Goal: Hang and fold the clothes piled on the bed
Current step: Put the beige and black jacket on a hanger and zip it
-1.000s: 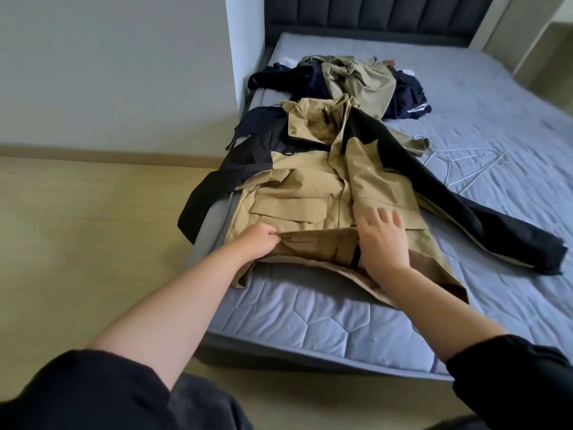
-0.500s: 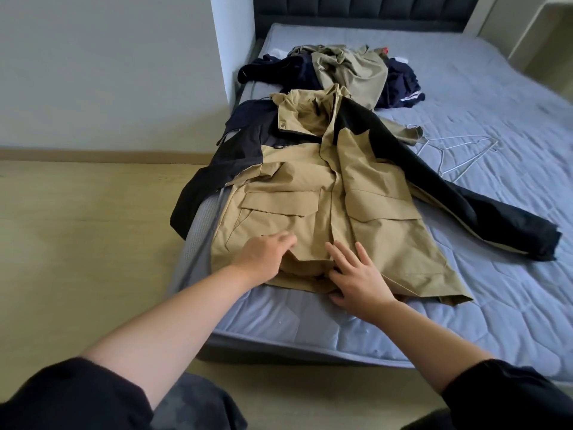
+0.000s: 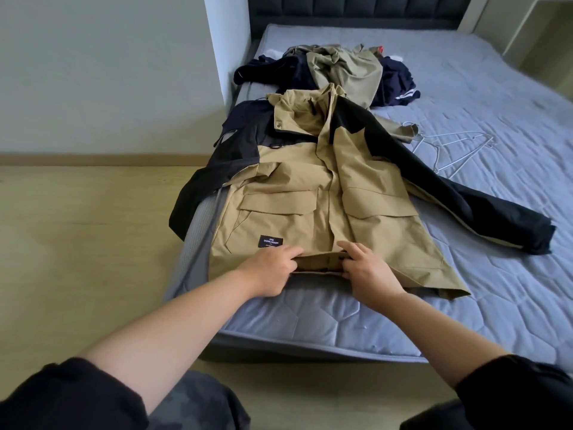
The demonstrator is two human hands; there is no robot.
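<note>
Jacket [image 3: 294, 187] hem gripped by left hand [image 3: 273, 270], right hand [image 3: 368, 274]

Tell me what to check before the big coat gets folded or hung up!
1. Hands have hold: the left hand and right hand pinch the bottom hem of the tan and black hooded jacket: ok.
2. Jacket lies flat, front up, on the blue-grey quilted mattress: ok.
3. Sleeves on the bed: one black sleeve droops over the mattress edge: not ok.
4. Hanger ready: silver wire hangers lie on the mattress beside the other sleeve: ok.
5. Front fastened all the way up: cannot tell.
</note>
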